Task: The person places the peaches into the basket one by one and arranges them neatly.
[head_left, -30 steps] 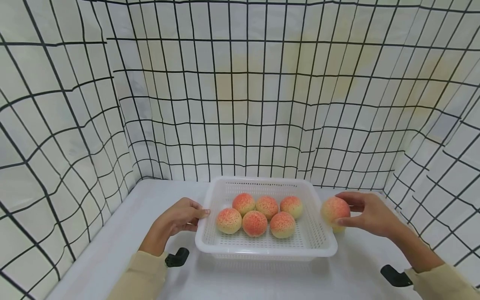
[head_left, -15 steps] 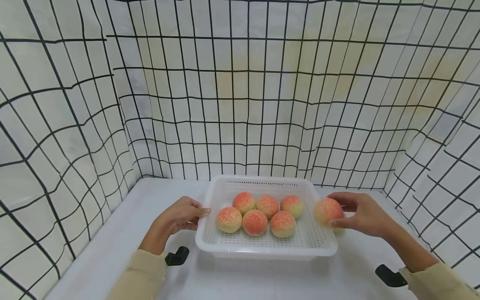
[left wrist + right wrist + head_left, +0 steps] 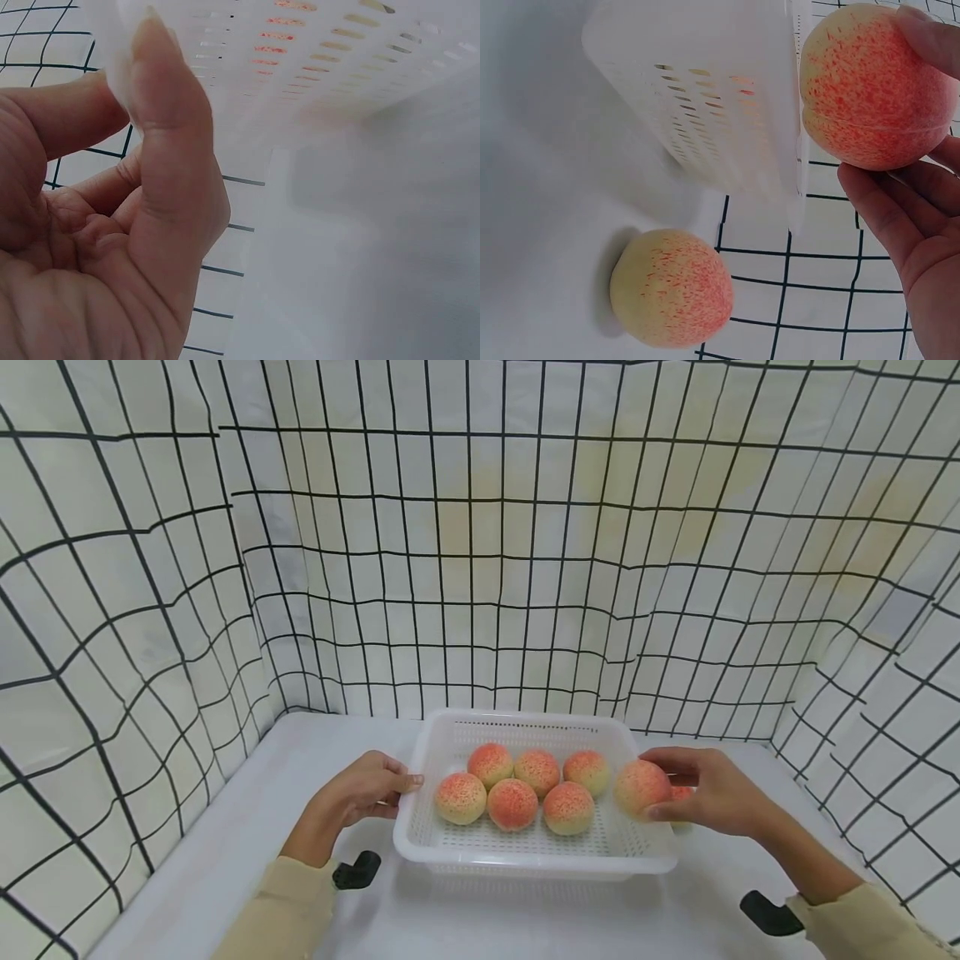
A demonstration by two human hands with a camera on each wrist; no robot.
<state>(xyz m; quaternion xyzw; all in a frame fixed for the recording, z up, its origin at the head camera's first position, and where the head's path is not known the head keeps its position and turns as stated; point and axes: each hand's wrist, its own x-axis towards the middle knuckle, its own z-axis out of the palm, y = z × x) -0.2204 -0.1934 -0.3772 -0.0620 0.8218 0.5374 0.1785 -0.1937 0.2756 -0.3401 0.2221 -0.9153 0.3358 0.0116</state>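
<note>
A white perforated plastic basket (image 3: 525,863) holds several red-speckled peaches (image 3: 512,805) in two rows. My left hand (image 3: 365,793) pinches its left rim between thumb and fingers; the left wrist view shows the thumb (image 3: 176,127) on the basket's wall. In my right hand (image 3: 716,793) is another peach (image 3: 642,789), gripped between thumb and fingertips over the basket's right rim. The right wrist view has this held peach (image 3: 877,86) at rim height. One more peach (image 3: 672,288) rests on the table outside the basket, mostly hidden behind my right hand in the head view.
The table (image 3: 525,922) has a white covering. Black grid lines on white walls (image 3: 510,535) rise behind it and on both sides. A dark wrist mount (image 3: 357,870) sits at the left wrist, another dark mount (image 3: 772,913) at the right.
My right hand has moved left with its peach, from beside the basket to over its right rim. The left hand keeps its hold on the rim.
</note>
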